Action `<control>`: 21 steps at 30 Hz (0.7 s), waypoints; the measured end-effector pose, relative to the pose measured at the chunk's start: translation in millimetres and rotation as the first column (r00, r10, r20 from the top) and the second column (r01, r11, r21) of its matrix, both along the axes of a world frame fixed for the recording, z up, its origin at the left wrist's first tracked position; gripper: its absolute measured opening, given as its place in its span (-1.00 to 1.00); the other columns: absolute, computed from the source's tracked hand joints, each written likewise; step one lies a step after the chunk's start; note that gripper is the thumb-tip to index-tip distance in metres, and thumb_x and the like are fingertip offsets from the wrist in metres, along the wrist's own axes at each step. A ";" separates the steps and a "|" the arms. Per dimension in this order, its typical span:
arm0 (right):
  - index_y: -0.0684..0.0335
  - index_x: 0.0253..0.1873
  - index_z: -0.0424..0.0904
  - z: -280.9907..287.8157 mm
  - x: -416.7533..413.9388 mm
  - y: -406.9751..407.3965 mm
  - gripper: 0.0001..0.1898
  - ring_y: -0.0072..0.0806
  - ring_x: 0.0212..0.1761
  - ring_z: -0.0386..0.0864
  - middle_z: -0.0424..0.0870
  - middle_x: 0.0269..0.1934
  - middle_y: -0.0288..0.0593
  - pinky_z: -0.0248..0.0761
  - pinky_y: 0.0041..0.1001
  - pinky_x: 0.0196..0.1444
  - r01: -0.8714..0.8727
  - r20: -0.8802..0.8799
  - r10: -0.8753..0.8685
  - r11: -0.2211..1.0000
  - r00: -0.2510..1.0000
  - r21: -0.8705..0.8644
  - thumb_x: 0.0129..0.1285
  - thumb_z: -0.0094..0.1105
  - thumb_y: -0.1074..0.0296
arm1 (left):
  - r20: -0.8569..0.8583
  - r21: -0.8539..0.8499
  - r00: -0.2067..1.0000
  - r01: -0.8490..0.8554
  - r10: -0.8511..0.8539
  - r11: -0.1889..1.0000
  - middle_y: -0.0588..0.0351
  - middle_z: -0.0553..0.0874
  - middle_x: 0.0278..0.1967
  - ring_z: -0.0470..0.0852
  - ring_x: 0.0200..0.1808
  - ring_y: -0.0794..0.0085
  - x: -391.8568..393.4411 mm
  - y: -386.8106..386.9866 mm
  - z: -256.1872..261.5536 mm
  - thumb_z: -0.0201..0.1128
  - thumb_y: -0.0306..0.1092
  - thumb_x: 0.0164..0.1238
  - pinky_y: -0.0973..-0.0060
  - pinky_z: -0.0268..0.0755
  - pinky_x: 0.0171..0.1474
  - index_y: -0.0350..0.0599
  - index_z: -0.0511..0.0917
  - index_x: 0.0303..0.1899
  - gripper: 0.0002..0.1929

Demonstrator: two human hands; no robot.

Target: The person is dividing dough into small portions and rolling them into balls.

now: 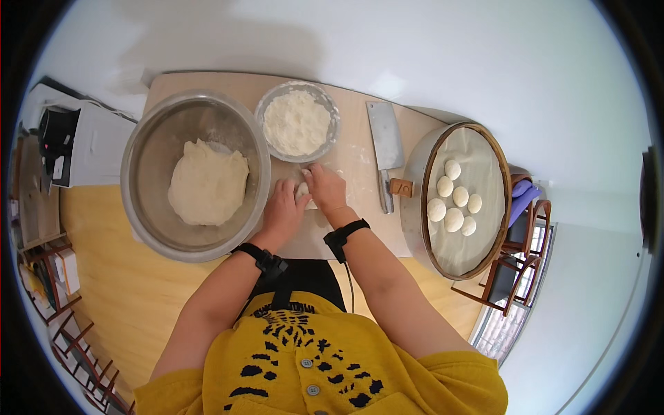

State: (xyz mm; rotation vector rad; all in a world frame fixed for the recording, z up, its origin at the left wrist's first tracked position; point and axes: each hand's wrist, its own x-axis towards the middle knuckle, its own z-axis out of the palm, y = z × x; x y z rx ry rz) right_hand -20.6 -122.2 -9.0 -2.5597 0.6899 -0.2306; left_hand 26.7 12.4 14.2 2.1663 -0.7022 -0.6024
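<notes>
My left hand [281, 210] and my right hand [328, 191] meet over the table, close to the large bowl. Between them is a small piece of dough [302, 190], gripped by the fingers of both hands and partly covered by them. A big lump of dough [208, 184] rests in the wide metal bowl [136, 207] to the left. White flour [296, 123] fills much of a smaller metal bowl [336, 124] beyond my hands. On the right, several round dough balls [454, 220] lie on the cloth lining [467, 259] of a round steamer tray [433, 262].
A cleaver [385, 136] lies right of my hands, its handle beside a small wooden block [401, 188] with carved marks. Flour dusts the wooden table [358, 181]. A wall [363, 46] borders the table's far side. Wooden chairs [511, 275] stand beyond the steamer.
</notes>
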 end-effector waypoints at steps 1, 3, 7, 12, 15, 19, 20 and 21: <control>0.17 -0.18 0.52 7.8 -0.6 -0.7 -0.72 0.00 -0.31 0.60 0.65 -0.32 0.00 0.43 -0.10 -0.28 0.022 -0.046 -0.020 0.999 0.999 0.042 0.41 -0.15 0.15 | 0.031 -0.113 0.999 0.027 -0.023 0.993 -0.14 0.51 -0.14 0.52 -0.10 -0.09 1.8 -0.6 -2.9 0.25 -0.39 0.23 0.15 0.40 -0.06 -0.23 0.42 -0.05 -0.70; 0.19 -0.21 0.52 10.6 -5.0 0.6 -0.72 0.04 -0.30 0.59 0.65 -0.29 0.04 0.41 -0.09 -0.25 0.047 -0.095 -0.039 0.996 0.995 0.081 0.42 -0.13 0.15 | 0.066 -0.224 0.997 0.057 -0.043 0.973 -0.12 0.51 -0.10 0.52 -0.06 -0.07 1.8 0.1 -6.4 0.28 -0.41 0.20 0.16 0.40 -0.01 -0.19 0.45 -0.02 -0.68; 0.22 -0.12 0.48 5.8 -16.8 26.9 -0.74 0.11 -0.23 0.57 0.63 -0.27 0.11 0.39 -0.08 -0.18 0.443 -0.077 -0.439 0.855 0.895 0.269 0.44 -0.15 0.17 | -0.045 -0.204 0.998 0.023 -0.033 0.979 -0.08 0.51 -0.13 0.54 -0.14 -0.04 -1.5 6.3 -11.6 0.28 -0.48 0.16 0.26 0.43 -0.08 -0.17 0.50 -0.05 -0.70; 0.19 0.02 0.43 8.9 -23.1 63.7 -0.75 0.10 -0.23 0.58 0.64 -0.23 0.06 0.42 -0.07 -0.17 0.407 -0.067 -0.410 0.845 0.910 0.346 0.43 -0.16 0.21 | 0.052 -0.155 0.999 0.023 -0.015 0.988 -0.11 0.51 -0.10 0.53 -0.08 -0.09 -9.2 14.3 -18.2 0.22 -0.52 0.17 0.17 0.42 -0.05 -0.14 0.47 -0.02 -0.68; 0.17 0.02 0.45 -14.7 -24.0 58.1 -0.77 0.00 -0.29 0.60 0.63 -0.24 -0.03 0.46 -0.13 -0.23 0.204 0.146 -0.223 0.970 0.964 0.134 0.35 -0.08 0.29 | 0.074 -0.188 0.997 0.009 0.005 0.982 -0.13 0.49 -0.12 0.52 -0.11 -0.08 -13.3 13.1 -19.7 0.16 -0.59 0.17 0.19 0.43 -0.10 -0.19 0.43 0.03 -0.65; 0.16 -0.02 0.46 -19.3 -6.4 24.1 -0.78 -0.13 -0.32 0.61 0.60 -0.29 -0.13 0.48 -0.22 -0.30 -0.039 0.085 0.043 0.998 0.995 -0.049 0.25 0.01 0.33 | 0.141 -0.091 0.985 -0.089 0.102 0.992 -0.17 0.49 -0.12 0.52 -0.12 -0.08 -18.9 5.1 -15.8 0.17 -0.53 0.22 0.15 0.41 -0.10 -0.25 0.41 -0.01 -0.71; 0.17 -0.04 0.47 -17.5 -2.6 18.9 -0.79 -0.15 -0.33 0.60 0.59 -0.31 -0.15 0.48 -0.24 -0.32 -0.080 0.041 0.082 0.995 0.996 -0.066 0.24 0.03 0.33 | 0.171 -0.097 0.978 -0.107 0.122 0.990 -0.18 0.50 -0.12 0.53 -0.14 -0.07 -19.4 4.5 -16.4 0.18 -0.50 0.23 0.15 0.41 -0.10 -0.26 0.42 -0.02 -0.71; 0.17 -0.04 0.47 -16.0 0.4 11.9 -0.79 -0.15 -0.33 0.60 0.59 -0.31 -0.15 0.48 -0.24 -0.32 -0.079 0.045 0.082 0.995 0.996 -0.068 0.24 0.03 0.33 | 0.174 -0.099 0.977 -0.106 0.122 0.989 -0.18 0.50 -0.12 0.53 -0.14 -0.07 -18.4 3.1 -14.2 0.18 -0.50 0.23 0.15 0.41 -0.10 -0.26 0.42 -0.02 -0.71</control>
